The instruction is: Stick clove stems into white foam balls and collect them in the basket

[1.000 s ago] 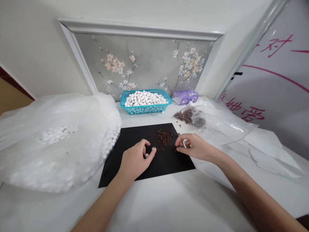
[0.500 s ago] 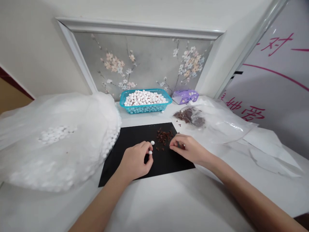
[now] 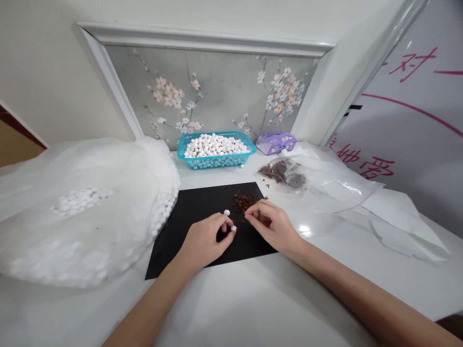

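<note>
My left hand (image 3: pixel 206 238) rests on the black mat (image 3: pixel 190 207), its thumb and fingertips closed around a small white bead (image 3: pixel 233 228). A second white bead (image 3: pixel 226 212) sits just above those fingers and seems to lie on the mat. My right hand (image 3: pixel 269 226) pinches at the edge of a heap of dark brown flakes (image 3: pixel 242 202). Its fingertips hide whatever lies between them, though brown bits show beneath the hand.
A teal plastic basket (image 3: pixel 217 164) of white beads stands behind the mat. To the left lies a large clear bag of white beads (image 3: pixel 83 217). A clear bag of brown flakes (image 3: pixel 284 173) and a purple box (image 3: pixel 277 143) are at the right.
My right hand has moved left, closer to the brown heap. The lower white bead has shifted right with my left fingers. The whole view has drifted slightly.
</note>
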{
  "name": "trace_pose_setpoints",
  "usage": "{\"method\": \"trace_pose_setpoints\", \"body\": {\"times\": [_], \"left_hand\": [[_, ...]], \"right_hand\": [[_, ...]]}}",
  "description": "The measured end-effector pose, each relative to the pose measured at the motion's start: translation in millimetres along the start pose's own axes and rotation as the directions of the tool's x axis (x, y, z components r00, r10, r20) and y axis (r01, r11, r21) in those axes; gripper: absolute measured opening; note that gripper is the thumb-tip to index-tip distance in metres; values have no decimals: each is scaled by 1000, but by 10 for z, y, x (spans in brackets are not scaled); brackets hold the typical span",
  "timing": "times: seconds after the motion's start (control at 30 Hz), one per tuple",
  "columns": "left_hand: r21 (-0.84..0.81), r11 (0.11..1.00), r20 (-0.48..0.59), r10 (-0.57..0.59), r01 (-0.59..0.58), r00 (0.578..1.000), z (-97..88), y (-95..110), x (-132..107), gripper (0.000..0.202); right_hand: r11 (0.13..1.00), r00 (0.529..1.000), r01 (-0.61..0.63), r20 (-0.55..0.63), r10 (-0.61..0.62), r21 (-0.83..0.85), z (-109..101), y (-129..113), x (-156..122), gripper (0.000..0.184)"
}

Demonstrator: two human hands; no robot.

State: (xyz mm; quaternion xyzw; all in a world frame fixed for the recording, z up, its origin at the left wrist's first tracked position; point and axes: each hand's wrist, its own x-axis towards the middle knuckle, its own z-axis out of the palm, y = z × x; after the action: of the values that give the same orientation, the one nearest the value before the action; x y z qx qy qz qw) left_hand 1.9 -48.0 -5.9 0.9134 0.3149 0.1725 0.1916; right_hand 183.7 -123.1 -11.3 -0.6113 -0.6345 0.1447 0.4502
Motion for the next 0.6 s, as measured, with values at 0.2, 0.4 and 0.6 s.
{"method": "trace_pose_setpoints", "body": {"times": [0.2, 0.4, 0.6], "left_hand": [[127, 992, -151, 35, -15, 988, -33, 13, -3, 13], [143, 976, -19, 168, -163, 986, 2, -49, 10, 40], [144, 976, 4, 165, -164, 986, 25, -69, 11, 25]], "right_hand": [[997, 994, -65, -88, 68, 33, -23, 24, 30, 9], [992, 989, -116, -88, 120, 55, -17, 22, 29, 11], [965, 966, -215, -117, 233, 150, -10, 43, 42, 19]]}}
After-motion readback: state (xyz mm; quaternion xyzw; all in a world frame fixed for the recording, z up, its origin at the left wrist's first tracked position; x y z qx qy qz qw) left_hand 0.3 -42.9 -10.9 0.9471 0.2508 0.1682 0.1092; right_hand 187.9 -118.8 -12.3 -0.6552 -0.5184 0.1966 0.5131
